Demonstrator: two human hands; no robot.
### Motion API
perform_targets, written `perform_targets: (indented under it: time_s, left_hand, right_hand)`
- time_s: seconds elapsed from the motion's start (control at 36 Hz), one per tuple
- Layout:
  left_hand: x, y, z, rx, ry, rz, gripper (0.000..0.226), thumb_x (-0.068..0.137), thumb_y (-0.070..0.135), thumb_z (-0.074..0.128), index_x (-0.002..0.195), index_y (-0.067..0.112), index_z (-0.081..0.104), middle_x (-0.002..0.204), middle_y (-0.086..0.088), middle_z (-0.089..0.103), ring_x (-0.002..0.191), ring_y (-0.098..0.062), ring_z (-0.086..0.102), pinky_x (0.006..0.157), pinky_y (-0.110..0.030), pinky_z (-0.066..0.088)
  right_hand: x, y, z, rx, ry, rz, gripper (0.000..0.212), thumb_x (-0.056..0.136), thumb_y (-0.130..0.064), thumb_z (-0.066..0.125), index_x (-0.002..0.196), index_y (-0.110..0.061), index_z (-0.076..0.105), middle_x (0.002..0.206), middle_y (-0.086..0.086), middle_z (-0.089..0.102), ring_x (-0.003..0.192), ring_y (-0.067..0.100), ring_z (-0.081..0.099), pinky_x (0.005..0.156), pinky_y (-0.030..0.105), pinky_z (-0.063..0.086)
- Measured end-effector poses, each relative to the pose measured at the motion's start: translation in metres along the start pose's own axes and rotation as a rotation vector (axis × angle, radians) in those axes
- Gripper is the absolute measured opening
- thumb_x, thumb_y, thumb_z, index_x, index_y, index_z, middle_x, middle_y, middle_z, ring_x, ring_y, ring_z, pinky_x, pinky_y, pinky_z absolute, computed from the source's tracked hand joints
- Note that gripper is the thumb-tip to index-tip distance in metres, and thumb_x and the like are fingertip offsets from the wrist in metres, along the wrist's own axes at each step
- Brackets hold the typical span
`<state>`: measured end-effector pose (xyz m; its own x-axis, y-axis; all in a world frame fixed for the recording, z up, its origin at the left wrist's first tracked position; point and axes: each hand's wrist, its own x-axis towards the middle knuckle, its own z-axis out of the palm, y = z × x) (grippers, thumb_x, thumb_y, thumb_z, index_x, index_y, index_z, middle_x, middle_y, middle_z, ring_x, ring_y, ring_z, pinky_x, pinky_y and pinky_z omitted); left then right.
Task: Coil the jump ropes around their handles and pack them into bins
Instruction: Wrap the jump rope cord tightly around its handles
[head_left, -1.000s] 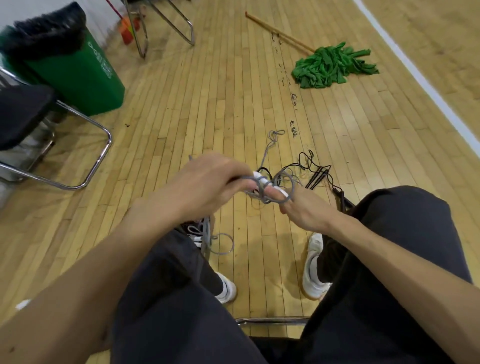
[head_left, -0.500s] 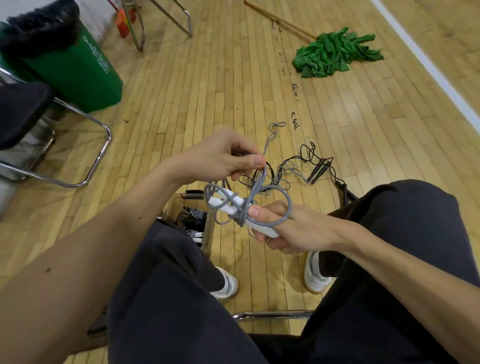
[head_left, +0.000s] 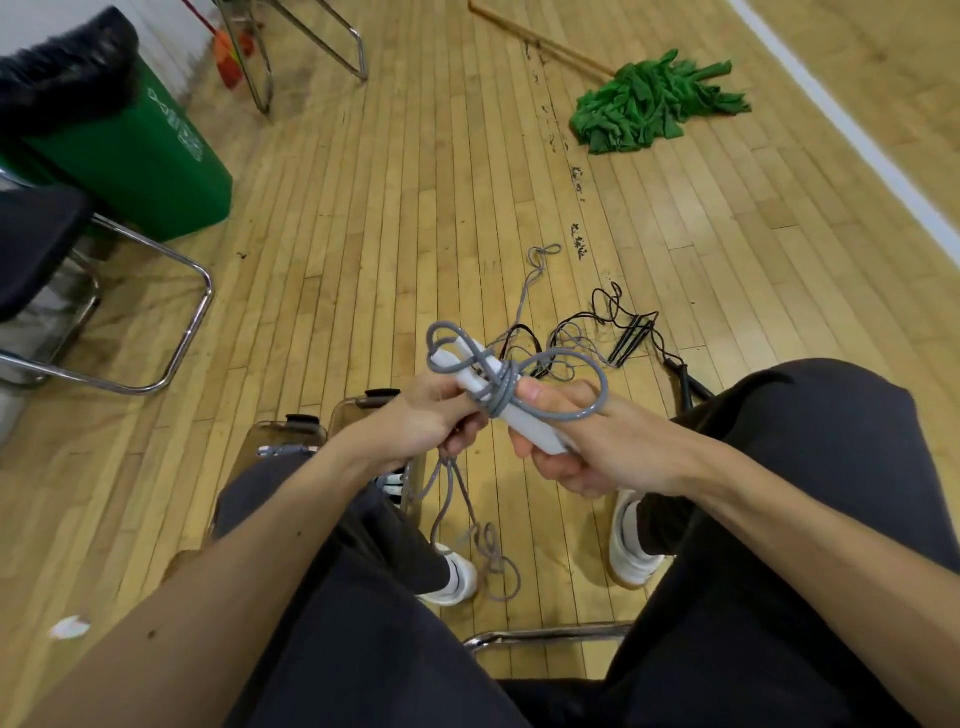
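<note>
- My own legs in dark trousers (head_left: 363, 649) fill the nearest edge. A chrome seat rail (head_left: 545, 634) shows between them, and my white sneakers (head_left: 631, 558) sit flat on the pale wooden plank floor (head_left: 415, 208).
- The grey jump rope (head_left: 498, 400) is in my hands above my knees. Its slack drops from my left fist and ends in loose loops on the floor beside my left sneaker.
- My left hand (head_left: 431, 421) has its fingers curled round the grey cord just beside the wrap.
- My right hand (head_left: 597, 447) grips the paired white plastic handles (head_left: 535, 434), with the thumb pressed on top next to the coils. Several turns of cord bind the handles at their middle, and one loop stands out on each side.
- Two clear plastic bins (head_left: 306, 428) with black clips stand just beyond my left knee, partly hidden by my forearm. I cannot tell what is inside them.
- Past my hands, a thin black jump rope (head_left: 623, 332) lies tangled on the floor with a thin grey cord.
- To the left stand a black-seated chair with a chrome frame (head_left: 171, 364) and a green plastic trash bin (head_left: 156, 171) lined in black.
- Farthest off lies a green cloth-strip mop (head_left: 654, 104) on a wooden pole, near a white painted line (head_left: 857, 135).
</note>
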<state>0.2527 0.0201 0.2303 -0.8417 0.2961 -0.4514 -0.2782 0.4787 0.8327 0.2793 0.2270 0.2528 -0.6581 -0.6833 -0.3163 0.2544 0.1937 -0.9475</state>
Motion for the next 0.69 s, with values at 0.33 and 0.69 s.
perform_targets:
  time_s: [0.33,0.69]
  left_hand:
    - [-0.01,-0.002,0.009,-0.165,-0.013,0.027,0.045,0.095,0.049,0.041,0.062,0.029,0.064,0.052,0.006,0.03,0.046,-0.009,0.023,0.046,-0.024,0.021]
    - [-0.012,-0.017,0.02,-0.022,-0.022,0.009,0.051,0.102,0.048,0.037,0.074,0.01,0.054,0.051,0.002,0.036,0.044,-0.013,0.035,0.047,-0.025,0.035]
  right_hand:
    - [0.005,0.002,0.002,0.099,0.016,-0.078,0.03,0.086,-0.014,0.059,0.095,0.01,0.046,0.056,-0.002,0.033,0.045,0.013,0.024,0.041,0.018,0.023]
    - [0.021,0.009,-0.016,0.157,0.316,-0.011,0.035,0.101,-0.012,0.056,0.069,-0.019,0.045,0.053,-0.003,0.037,0.044,0.011,0.024,0.041,0.02,0.02]
